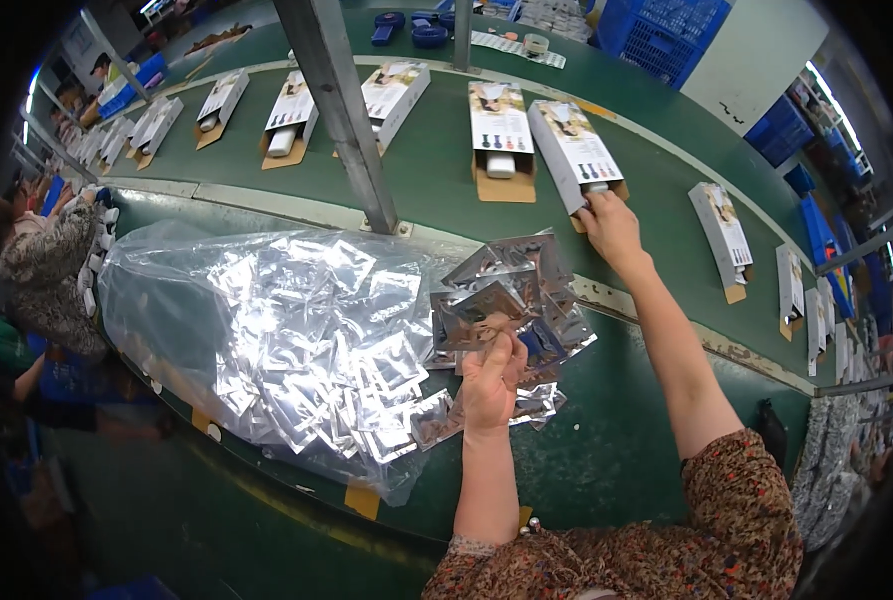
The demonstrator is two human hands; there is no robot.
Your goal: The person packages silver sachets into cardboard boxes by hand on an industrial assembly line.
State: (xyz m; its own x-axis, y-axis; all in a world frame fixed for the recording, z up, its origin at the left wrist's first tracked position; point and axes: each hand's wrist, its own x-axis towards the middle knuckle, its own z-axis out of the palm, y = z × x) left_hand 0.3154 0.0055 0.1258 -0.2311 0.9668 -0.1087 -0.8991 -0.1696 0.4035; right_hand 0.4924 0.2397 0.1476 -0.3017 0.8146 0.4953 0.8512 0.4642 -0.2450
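My left hand [493, 378] is raised over the green table and grips a fanned stack of silver foil packets [501, 290]. My right hand [611, 225] reaches out to the green conveyor belt [436, 170] and touches the open near end of a white printed carton [572, 148] lying on it. Whether something is between its fingers is hidden. A second carton [498, 125] with a white item in its brown flap lies just left of it.
A large clear plastic bag [266, 330] full of foil packets lies on the table at my left. More cartons [291, 115] ride the belt. A grey metal post [341, 110] stands in front. Blue crates [661, 30] sit beyond. Another person [46, 260] works at far left.
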